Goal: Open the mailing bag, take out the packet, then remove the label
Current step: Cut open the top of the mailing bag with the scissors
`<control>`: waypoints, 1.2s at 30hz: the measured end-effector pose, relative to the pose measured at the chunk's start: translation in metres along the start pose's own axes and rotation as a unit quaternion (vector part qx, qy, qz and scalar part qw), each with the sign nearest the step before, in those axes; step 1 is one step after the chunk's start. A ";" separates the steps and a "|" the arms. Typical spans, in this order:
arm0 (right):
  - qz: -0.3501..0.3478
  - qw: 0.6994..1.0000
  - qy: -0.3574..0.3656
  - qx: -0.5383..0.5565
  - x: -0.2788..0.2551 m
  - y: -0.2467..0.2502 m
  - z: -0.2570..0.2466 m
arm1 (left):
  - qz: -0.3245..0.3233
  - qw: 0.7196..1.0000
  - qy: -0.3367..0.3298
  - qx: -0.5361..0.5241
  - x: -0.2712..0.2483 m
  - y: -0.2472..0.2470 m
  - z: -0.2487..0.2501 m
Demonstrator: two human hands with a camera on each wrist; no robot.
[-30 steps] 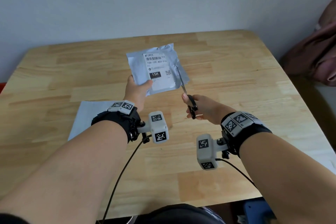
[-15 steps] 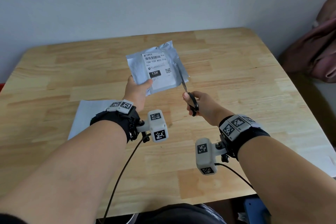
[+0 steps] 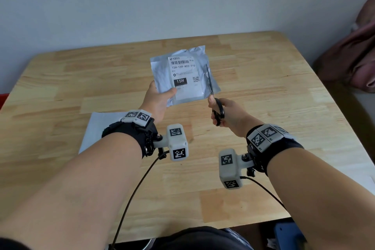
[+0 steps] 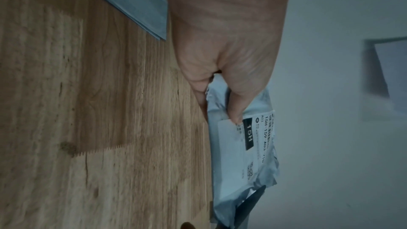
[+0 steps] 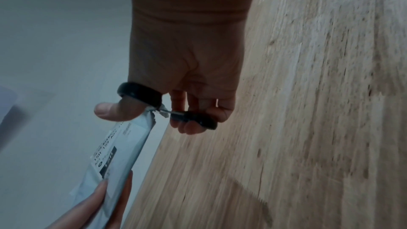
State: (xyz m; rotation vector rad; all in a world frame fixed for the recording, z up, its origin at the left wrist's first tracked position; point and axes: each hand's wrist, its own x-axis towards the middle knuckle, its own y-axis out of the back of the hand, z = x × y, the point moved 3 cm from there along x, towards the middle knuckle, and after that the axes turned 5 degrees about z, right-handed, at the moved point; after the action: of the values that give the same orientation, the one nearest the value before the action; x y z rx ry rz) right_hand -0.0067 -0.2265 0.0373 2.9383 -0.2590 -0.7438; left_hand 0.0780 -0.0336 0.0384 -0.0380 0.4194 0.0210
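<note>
Head view: the left hand (image 3: 157,100) is holding the grey mailing bag (image 3: 162,71) above the wooden table (image 3: 263,91), thumb pressing on the front near the label (image 3: 185,76). The right hand (image 3: 227,113) is gripping black scissors (image 3: 215,100), whose blades are lying along the bag's right edge.

Left wrist view: thumb and fingers (image 4: 236,109) are pinching the bag's corner.

Right wrist view: thumb and fingers (image 5: 189,126) are sitting in the scissor loops.

The label's (image 3: 185,76) small print is illegible; the bag (image 3: 160,71) hides the left fingers.
</note>
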 end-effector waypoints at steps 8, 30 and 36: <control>-0.023 0.999 0.004 -0.026 -0.003 0.004 -0.003 | 0.011 1.000 -0.009 -0.027 0.002 0.002 0.001; -0.015 0.998 0.014 0.051 -0.002 -0.007 -0.004 | -0.015 0.999 0.013 -0.033 -0.002 -0.002 0.004; 0.001 0.999 0.031 0.042 0.001 -0.001 -0.003 | -0.012 1.000 0.014 -0.011 -0.005 -0.001 0.004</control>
State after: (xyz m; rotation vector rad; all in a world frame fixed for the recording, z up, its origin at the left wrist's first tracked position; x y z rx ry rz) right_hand -0.0045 -0.2253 0.0399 3.0338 -0.2957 -0.6549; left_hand 0.0753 -0.0340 0.0441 -0.0648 0.4472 0.0005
